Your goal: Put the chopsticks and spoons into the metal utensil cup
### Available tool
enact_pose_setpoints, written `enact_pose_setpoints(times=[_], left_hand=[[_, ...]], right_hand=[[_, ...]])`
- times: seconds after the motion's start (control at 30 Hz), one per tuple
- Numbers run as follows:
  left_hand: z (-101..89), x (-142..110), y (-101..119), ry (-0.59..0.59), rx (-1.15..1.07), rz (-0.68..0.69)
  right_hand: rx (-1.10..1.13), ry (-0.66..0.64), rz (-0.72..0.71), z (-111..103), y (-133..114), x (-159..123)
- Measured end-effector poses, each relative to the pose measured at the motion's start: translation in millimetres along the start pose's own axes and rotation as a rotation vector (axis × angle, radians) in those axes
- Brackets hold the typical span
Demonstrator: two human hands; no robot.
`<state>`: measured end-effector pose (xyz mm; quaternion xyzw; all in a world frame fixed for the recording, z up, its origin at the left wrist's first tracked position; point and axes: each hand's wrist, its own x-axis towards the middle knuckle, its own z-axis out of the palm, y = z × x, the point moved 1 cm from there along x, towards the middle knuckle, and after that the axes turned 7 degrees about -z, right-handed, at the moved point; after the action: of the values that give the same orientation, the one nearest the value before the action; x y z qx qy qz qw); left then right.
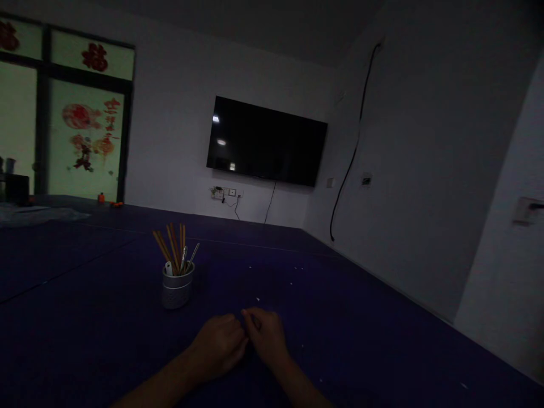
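My left hand (217, 344) and my right hand (268, 336) rest close together on a dark blue table (382, 340), fingertips touching. The fingers of both are curled. The room is dim, and I cannot tell whether anything small lies between them. Just beyond my left hand stands a small grey cup (177, 288) holding several wooden chopsticks (170, 246) and a metal utensil, upright.
A dark wall-mounted screen (266, 141) hangs ahead, with sockets and cables under it. A window (63, 113) with red paper decorations is at the left. White walls close in on the right side of the table. Small pale specks dot the table top.
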<state>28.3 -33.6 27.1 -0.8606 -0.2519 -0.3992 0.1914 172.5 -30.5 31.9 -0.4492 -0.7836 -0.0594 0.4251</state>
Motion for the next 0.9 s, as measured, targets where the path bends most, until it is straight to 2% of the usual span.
enact_pose_setpoints(times=[0.17,0.33,0.9], left_hand=[[6.7,-9,-11,-0.059,0.018,-0.106],[10.3,-11,-12,-0.141,-0.01,-0.143],[9.6,-10,-13,-0.19,-0.026,-0.176]], right_hand=[[-0.002,-0.031,-0.038,3,-1,0],[-0.036,-0.044,-0.059,3,-1,1],[-0.043,-0.076,-0.07,5,2,1]])
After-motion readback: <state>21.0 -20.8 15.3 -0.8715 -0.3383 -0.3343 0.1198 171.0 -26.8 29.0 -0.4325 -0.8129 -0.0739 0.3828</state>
